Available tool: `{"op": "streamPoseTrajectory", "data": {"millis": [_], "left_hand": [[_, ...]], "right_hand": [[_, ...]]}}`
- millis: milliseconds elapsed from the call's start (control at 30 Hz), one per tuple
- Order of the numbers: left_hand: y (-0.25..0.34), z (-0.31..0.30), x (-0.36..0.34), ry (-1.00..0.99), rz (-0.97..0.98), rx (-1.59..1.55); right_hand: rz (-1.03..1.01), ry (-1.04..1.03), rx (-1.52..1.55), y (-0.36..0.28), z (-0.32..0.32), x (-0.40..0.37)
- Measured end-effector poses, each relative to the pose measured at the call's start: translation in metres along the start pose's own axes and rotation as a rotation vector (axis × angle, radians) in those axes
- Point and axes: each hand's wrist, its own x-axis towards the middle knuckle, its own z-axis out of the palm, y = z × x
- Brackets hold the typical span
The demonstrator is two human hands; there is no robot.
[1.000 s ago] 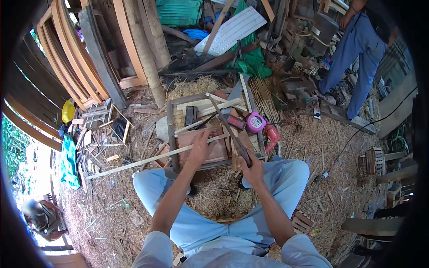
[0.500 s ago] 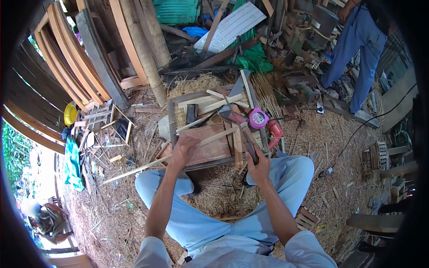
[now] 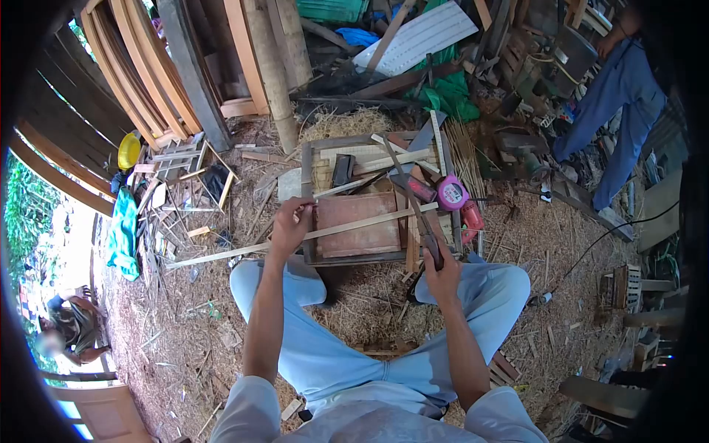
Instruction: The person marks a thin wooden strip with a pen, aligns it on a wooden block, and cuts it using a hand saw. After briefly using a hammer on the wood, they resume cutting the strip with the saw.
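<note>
My left hand (image 3: 290,225) is closed around a thin wooden strip (image 3: 354,224), its thumb and fingertips curled together above it. The strip slants across the low work table (image 3: 347,262), its left end sticking out past the table. In my right hand (image 3: 442,273) is the dark handle of a long knife (image 3: 418,210), at the table's right front. Its narrow blade points away from me and crosses near the strip's right end. Beneath the strip lies a flat reddish-brown board (image 3: 354,207). A pink tape measure (image 3: 452,193) sits right of the blade.
A red power tool (image 3: 472,221) is at the table's right edge. On the table's far side lie a dark block (image 3: 343,169) and several sticks. Wooden frames (image 3: 136,74) lean at left. Another person (image 3: 624,111) stands at far right; one more sits at far left.
My left hand has slid left along the wooden strip, and the strip's right end sits lower. The long knife stays in my right hand. The whole view has shifted slightly.
</note>
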Motion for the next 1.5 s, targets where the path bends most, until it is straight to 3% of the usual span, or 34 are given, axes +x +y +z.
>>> {"op": "streamPoseTrajectory", "data": {"millis": [33,100,167,200,367,467,567,733,833,900,967,1233,1500], "left_hand": [[0.003,-0.007,-0.001,-0.036,-0.091,-0.064],[0.015,-0.009,-0.006,-0.080,-0.032,0.028],[0.037,0.004,-0.011,-0.187,0.182,0.121],[0.040,0.011,-0.014,-0.274,0.159,0.124],[0.038,0.056,-0.009,-0.241,0.249,0.030],[0.052,0.078,-0.003,-0.248,0.278,-0.059],[0.062,0.094,0.000,-0.253,0.276,-0.118],[0.072,0.096,0.008,-0.300,0.376,-0.052],[0.072,0.097,0.006,-0.369,0.373,0.003],[0.069,0.097,0.006,-0.340,0.430,0.179],[0.066,0.096,0.003,-0.351,0.423,0.154],[0.061,0.098,0.005,-0.388,0.417,0.098],[0.063,0.099,0.010,-0.409,0.430,0.097]], "right_hand": [[-0.001,-0.001,0.002,-0.001,0.002,0.000],[0.012,0.018,0.026,-0.002,0.004,0.001],[0.004,0.020,0.011,-0.004,0.004,0.003],[-0.004,0.016,-0.002,-0.006,0.003,0.003],[0.086,0.011,-0.046,-0.013,-0.006,-0.002],[-0.041,-0.007,-0.086,-0.003,-0.003,-0.016],[-0.012,-0.015,-0.009,-0.006,0.005,-0.023],[0.108,-0.044,-0.044,-0.021,0.001,-0.020],[0.063,-0.052,-0.032,-0.027,0.004,-0.033],[0.066,-0.137,-0.015,-0.038,0.007,-0.043],[0.087,-0.203,-0.059,-0.047,0.009,-0.053],[-0.140,-0.041,-0.080,-0.043,0.013,-0.070],[0.063,-0.086,-0.051,-0.051,0.003,-0.073]]}}
